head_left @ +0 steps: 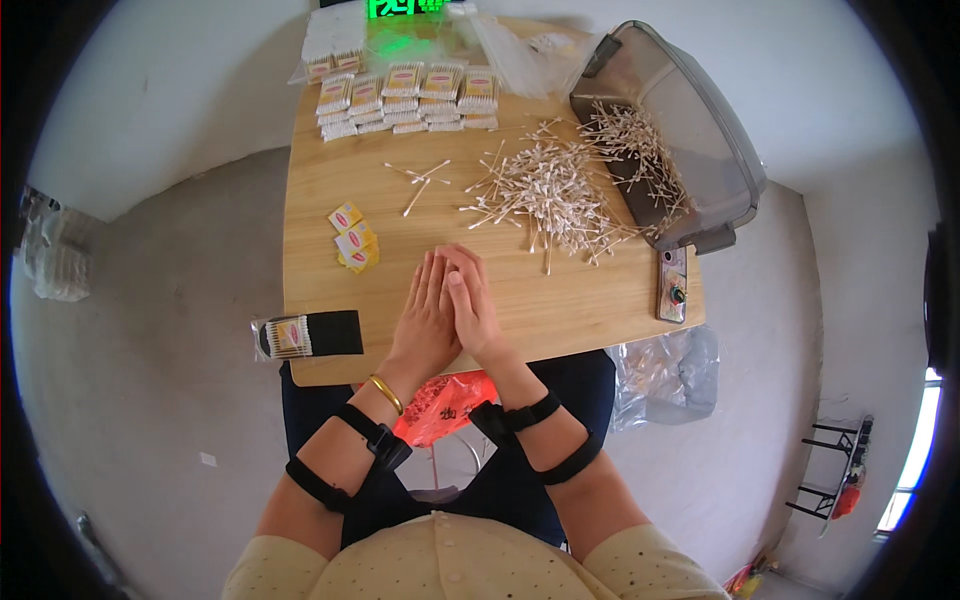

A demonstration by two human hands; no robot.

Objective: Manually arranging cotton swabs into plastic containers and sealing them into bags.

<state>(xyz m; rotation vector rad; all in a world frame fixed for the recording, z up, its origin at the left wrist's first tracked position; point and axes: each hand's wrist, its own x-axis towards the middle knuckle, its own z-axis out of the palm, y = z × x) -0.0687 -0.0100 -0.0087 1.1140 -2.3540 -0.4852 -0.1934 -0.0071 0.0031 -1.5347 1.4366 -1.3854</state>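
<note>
My left hand (424, 318) and my right hand (472, 305) are pressed together over the near middle of the wooden table (560, 320). The left fingers lie straight and side by side. My right fingers curve over the left fingertips, with the right thumb lying along the join. Whatever may be between the palms is hidden. Beyond the hands, a few loose cotton swabs (420, 180) lie crossed. A large pile of cotton swabs (555, 195) spreads to their right. Several yellow and white cards (354, 240) overlap just left of the fingertips.
A grey clear bin (700, 130) lies tipped on its side, with swabs inside. Stacked swab packs (400, 95) stand at the back left, near a green lit display (405, 8). A swab pack on a black holder (310, 335) overhangs the left edge. A phone (672, 285) lies at right.
</note>
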